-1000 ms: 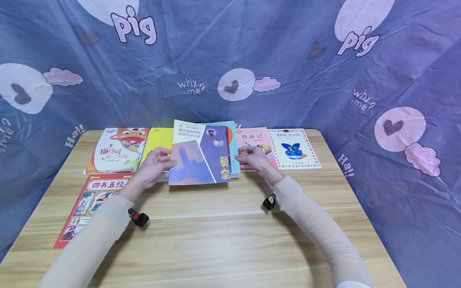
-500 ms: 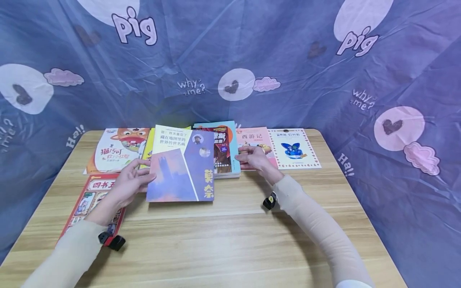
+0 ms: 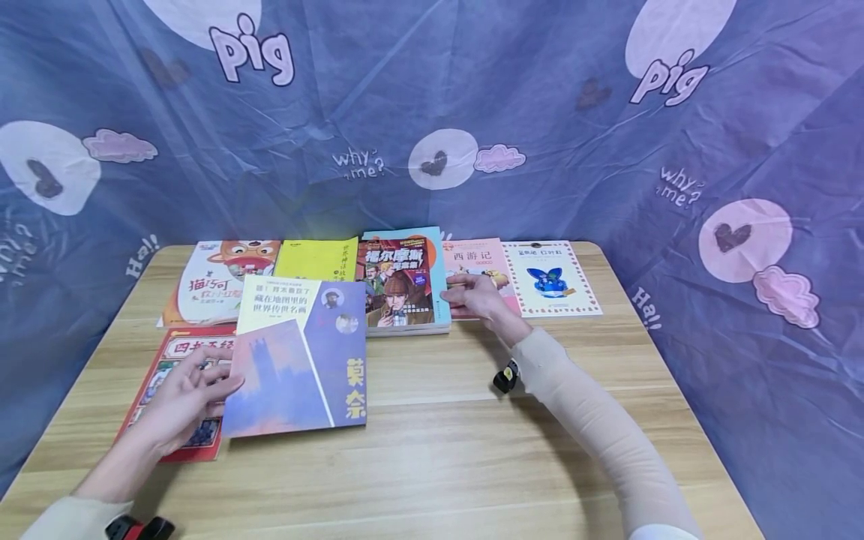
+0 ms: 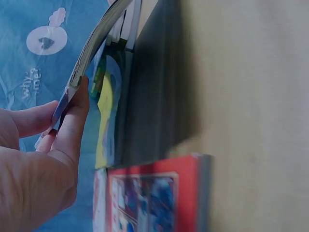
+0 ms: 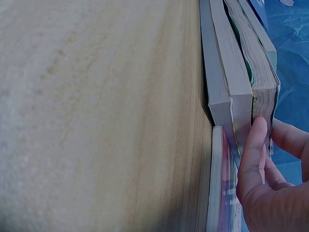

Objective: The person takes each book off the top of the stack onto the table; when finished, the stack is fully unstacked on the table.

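Observation:
My left hand pinches the left edge of a thin purple and cream book, held just above the wooden table beside a red book. The left wrist view shows the thumb on top of that book's edge and fingers under it. My right hand rests against the right side of a small stack of books topped by a detective cover. In the right wrist view its thumb presses the stack's page edges.
A row of books lies along the table's far edge: a cartoon cat book, a yellow one, a pink one and a white one with a blue picture. A blue printed cloth hangs behind and at both sides.
My left hand has carried the purple book off the stack, down and to the left toward me, uncovering the detective cover. The right hand has stayed at the stack.

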Motion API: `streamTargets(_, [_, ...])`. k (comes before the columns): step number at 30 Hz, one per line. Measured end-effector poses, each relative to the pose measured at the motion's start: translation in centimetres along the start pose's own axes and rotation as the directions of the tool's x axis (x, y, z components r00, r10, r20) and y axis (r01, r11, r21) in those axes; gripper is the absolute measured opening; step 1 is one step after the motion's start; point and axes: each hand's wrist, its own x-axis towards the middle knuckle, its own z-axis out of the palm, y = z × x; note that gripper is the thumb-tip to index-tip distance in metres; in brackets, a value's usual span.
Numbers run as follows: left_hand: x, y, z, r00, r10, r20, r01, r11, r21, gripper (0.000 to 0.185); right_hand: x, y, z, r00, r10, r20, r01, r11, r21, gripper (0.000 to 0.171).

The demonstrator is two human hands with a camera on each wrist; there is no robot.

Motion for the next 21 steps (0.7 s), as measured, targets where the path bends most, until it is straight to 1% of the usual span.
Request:
streamTargets(2, [-0.7,-0.7,-0.2,1.000,-0.027,-0.005,0.027,0.999,-0.024,0.031,0.0,0.0,0.0,1.000,-0.002,-0.001,0.002,1.000,0.003,0.050])
streamTargets(5, [-1.6,-1.7,-0.5,1.000,-0.028,0.011,0.029,0.997,-0.073,0.029,0.1,0.0,0.0,1.000,-0.006,-0.004,0.006,1.000,0.008,0.049])
streamTargets(7, [-2.1,-2.3,-0.6,0.999,-0.028,0.034,0.031,0.995,-0.090,0.029,0.1,0.1,0.0,1.000,-0.008,-0.004,0.008,1.000,0.009,0.049])
streamTargets(9, [-2.6,-2.8,-0.7,0.998,0.005,0.068,0.003,0.993,-0.118,0.029,0.1,0.1,0.0,1.000,-0.013,-0.003,0.013,1.000,0.006,0.049])
streamTargets(11, [-2.9,-3.3,-0.6,0.995,0.022,0.101,-0.008,0.991,-0.134,0.030,0.1,0.1,0.1,1.000,-0.017,-0.003,0.017,1.000,0.004,0.049])
streamTargets(14, [-3.2,-3.9,-0.6,0.989,0.024,0.147,-0.002,0.988,-0.152,0.030,0.1,0.2,0.1,1.000,-0.021,-0.001,0.021,1.000,0.005,0.048])
streamTargets(18, [-3.5,-4.5,-0.6,0.979,-0.014,0.204,0.048,0.986,-0.162,0.028,0.3,0.2,0.2,1.000,-0.023,0.005,0.023,1.000,0.010,0.048])
streamTargets(21, [-3.7,-4.8,-0.4,0.972,-0.060,0.226,0.096,0.984,-0.151,0.027,0.3,0.3,0.1,1.000,-0.019,0.008,0.019,1.000,0.012,0.048])
